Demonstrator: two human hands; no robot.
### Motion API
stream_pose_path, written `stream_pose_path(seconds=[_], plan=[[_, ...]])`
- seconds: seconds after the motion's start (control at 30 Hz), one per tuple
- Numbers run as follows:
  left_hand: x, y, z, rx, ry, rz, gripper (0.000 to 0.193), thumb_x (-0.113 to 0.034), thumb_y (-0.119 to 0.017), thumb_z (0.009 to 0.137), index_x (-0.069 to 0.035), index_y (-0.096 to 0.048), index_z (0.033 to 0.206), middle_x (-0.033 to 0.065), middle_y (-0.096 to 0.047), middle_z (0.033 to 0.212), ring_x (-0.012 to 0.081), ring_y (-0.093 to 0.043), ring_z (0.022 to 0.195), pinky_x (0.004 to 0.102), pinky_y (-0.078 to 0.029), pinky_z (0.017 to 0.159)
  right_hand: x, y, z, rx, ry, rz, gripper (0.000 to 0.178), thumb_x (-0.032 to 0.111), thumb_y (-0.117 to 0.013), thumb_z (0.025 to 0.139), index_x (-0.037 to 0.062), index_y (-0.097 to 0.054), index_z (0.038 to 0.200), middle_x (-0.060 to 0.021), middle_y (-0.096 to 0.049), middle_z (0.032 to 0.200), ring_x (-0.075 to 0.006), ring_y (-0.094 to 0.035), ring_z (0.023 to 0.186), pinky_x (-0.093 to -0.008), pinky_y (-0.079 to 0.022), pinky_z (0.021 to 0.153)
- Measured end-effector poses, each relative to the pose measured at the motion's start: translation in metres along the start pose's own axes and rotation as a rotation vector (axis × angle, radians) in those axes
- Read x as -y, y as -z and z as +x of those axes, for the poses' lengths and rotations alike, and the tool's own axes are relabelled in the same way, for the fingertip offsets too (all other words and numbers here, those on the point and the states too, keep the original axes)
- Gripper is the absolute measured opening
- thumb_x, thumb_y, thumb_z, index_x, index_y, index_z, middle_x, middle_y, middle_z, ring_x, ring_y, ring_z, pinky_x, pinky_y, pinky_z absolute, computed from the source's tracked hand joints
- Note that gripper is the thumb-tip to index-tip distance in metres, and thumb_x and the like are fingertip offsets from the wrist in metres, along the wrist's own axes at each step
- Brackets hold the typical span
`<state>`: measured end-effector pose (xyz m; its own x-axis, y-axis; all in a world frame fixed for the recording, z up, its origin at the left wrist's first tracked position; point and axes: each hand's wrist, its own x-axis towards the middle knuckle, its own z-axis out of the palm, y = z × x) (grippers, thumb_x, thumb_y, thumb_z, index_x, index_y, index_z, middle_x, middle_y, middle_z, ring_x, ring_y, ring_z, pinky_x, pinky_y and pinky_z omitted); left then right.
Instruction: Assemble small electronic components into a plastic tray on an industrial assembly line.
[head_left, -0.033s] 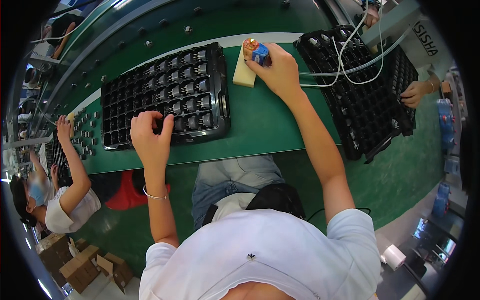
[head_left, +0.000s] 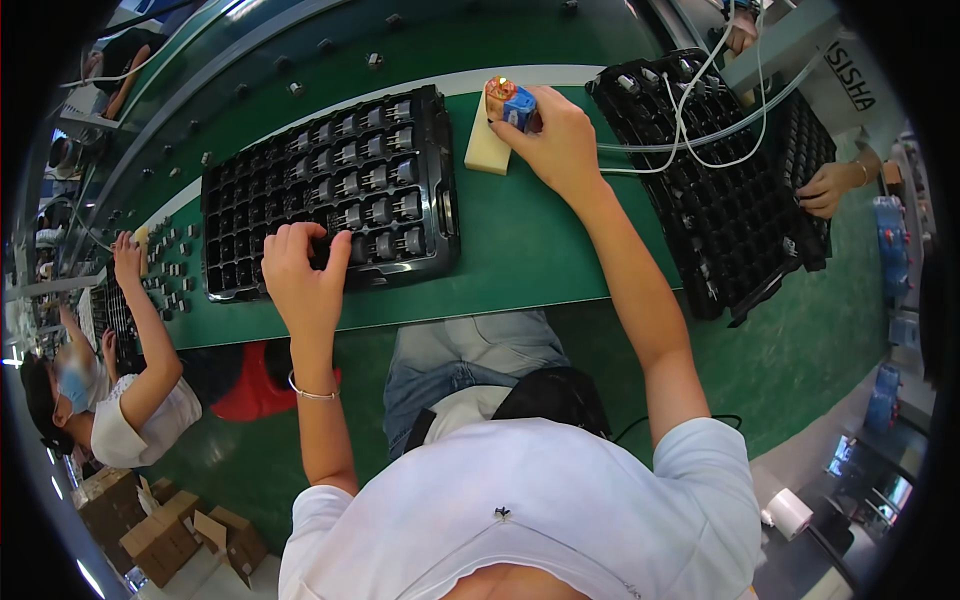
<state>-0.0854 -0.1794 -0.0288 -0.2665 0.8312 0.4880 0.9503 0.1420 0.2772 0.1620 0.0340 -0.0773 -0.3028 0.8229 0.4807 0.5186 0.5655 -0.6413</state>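
Observation:
My right hand grips a small blue block with an orange and red top that has a bright spot on it. The block is over the far end of a cream-coloured pad, seemingly touching it. My left hand lies at the near edge of a black moulded tray, its fingers bent over the cells and the thumb held apart. No part shows clearly between them. Rows of small dark cylindrical parts with metal prongs fill cells at the tray's right side; cells at the left look vacant.
Stacked black trays stand on the right, crossed by white cables and a clear hose. Another person's hand touches them. Loose small parts lie to the left, by a masked co-worker. Cardboard boxes are on the floor.
My left hand has shifted very slightly to the right over the tray edge. My right hand and the blue block are practically still.

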Motion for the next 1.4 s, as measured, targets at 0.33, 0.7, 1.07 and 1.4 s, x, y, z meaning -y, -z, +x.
stream_pose_path(seconds=[0.33,0.7,1.07,1.4], plan=[[-0.004,-0.011,-0.001,-0.030,-0.004,-0.019,0.017,-0.015,-0.073,0.085,-0.003,-0.062,0.086,0.0092,-0.055,0.083,0.0277,-0.051,0.080,0.0390,-0.042,0.071,0.000,0.006,0.003,0.054,-0.041,0.011,0.043,0.029,-0.081,0.075,0.0024,-0.070,0.106,-0.0096,-0.066,0.086,-0.0235,-0.062,0.069,-0.0342,-0.052,0.067],[0.001,-0.005,-0.003,-0.025,0.037,-0.062,0.020,-0.019,-0.074,0.080,-0.004,-0.062,0.087,0.0109,-0.054,0.088,0.0317,-0.052,0.085,0.0425,-0.043,0.073,-0.016,-0.025,0.058,0.036,-0.044,0.148,0.036,0.024,-0.077,0.068,0.0039,-0.071,0.097,-0.0103,-0.066,0.080,-0.0274,-0.063,0.068,-0.0351,-0.052,0.069],[0.005,-0.006,-0.009,-0.026,0.066,-0.100,0.023,-0.023,-0.074,0.080,-0.005,-0.063,0.088,0.0110,-0.053,0.089,0.0321,-0.051,0.087,0.0434,-0.044,0.074,-0.046,-0.103,0.161,0.018,-0.150,-0.150,0.037,0.036,-0.078,0.067,0.0072,-0.071,0.089,-0.0186,-0.072,0.089,-0.0397,-0.069,0.089,-0.0459,-0.055,0.078],[0.007,-0.009,-0.008,-0.051,0.057,-0.096,0.025,-0.025,-0.074,0.079,-0.005,-0.063,0.089,0.0102,-0.053,0.091,0.0312,-0.051,0.089,0.0427,-0.044,0.074,-0.030,-0.091,0.155,0.204,-0.092,-0.268,0.031,0.034,-0.076,0.070,0.0079,-0.072,0.086,-0.0170,-0.071,0.089,-0.0381,-0.069,0.088,-0.0453,-0.056,0.079]])
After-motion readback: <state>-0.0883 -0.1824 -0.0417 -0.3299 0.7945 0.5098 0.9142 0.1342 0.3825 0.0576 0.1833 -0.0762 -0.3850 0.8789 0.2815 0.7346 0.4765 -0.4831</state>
